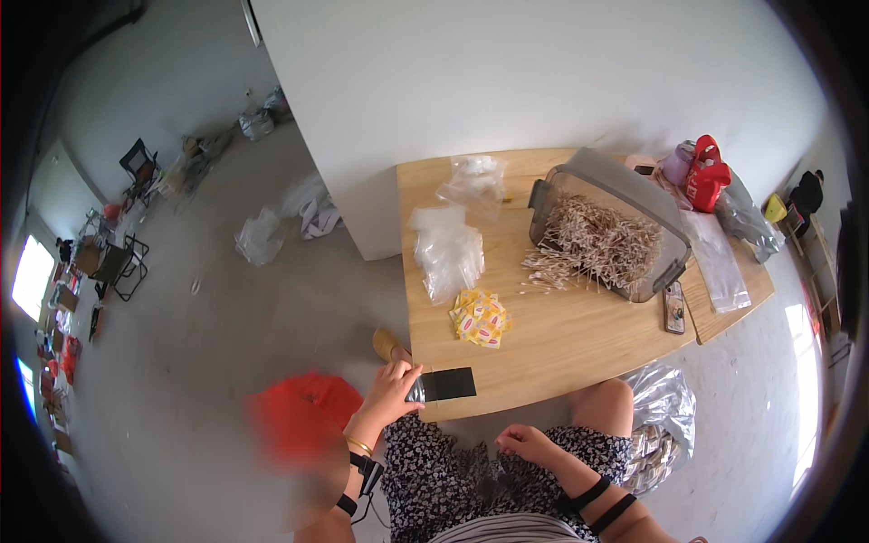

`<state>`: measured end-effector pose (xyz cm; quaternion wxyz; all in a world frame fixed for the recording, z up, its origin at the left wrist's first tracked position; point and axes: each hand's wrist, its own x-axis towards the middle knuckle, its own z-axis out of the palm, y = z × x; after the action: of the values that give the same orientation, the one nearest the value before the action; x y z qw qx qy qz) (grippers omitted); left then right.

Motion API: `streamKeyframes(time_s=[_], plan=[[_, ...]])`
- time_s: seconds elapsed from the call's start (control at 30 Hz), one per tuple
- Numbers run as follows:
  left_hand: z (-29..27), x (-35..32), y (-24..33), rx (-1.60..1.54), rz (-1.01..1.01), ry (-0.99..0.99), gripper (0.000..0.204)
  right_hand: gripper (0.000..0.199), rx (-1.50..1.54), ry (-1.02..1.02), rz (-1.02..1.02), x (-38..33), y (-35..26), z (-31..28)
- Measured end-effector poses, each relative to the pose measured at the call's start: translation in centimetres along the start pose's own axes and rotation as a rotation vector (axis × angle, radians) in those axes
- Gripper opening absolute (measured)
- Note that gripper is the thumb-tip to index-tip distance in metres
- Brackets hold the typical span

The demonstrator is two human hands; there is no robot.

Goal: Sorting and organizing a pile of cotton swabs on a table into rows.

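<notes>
At the table's near left corner, my left hand (391,394) is closed on a small clear, shiny packet (415,391); the fingers hide part of it. Right beside it a flat black rectangle (451,384) lies on the tabletop. My right hand (528,443) hovers over my lap with curled fingers and no object showing in them. Just beyond the black piece is a pile of yellow and white paper cards (481,319). Behind the cards, clear plastic bags (448,253) lie in a stack. A grey translucent bin (605,163) lies tipped on its side, with many cotton swabs (597,237) spilling from it.
A phone (674,308) lies by the right edge of the wooden table (561,348). Clear packaging (715,262) and a red bag (708,176) are at the far right. A silvery bag (665,407) stands on the floor below. Something red and blurred (308,412) is left of my left arm.
</notes>
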<state>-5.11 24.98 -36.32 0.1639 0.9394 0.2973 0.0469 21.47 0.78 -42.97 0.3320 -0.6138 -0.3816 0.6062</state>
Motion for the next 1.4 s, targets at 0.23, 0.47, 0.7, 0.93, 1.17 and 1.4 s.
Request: streamKeyframes(time_s=[0.23,0.47,0.7,0.93,1.17,1.4], plan=[[0.0,1.2,2.2,0.131,0.072,-0.007,0.086,0.026,-0.002,0.02,0.023,0.2,-0.2,0.3],[1.3,3.0,6.7,0.005,0.053,0.142,0.077,0.023,0.064,0.038,0.012,0.3,-0.7,-2.2],[8.9,8.2,11.5,-0.07,0.257,0.165,0.065,0.021,-0.18,0.59,-0.337,4.5,-7.3,-9.9],[11.0,11.2,14.4,-0.086,0.261,0.148,0.06,0.029,-0.541,0.828,-0.272,11.8,-10.8,-18.6],[10.1,10.9,14.4,-0.115,0.238,0.117,0.06,0.062,-1.007,0.856,-0.267,17.1,-12.8,-19.7],[10.1,10.7,14.1,-0.111,0.223,0.134,0.06,0.058,-0.983,0.799,-0.203,18.4,-15.1,-19.7]])
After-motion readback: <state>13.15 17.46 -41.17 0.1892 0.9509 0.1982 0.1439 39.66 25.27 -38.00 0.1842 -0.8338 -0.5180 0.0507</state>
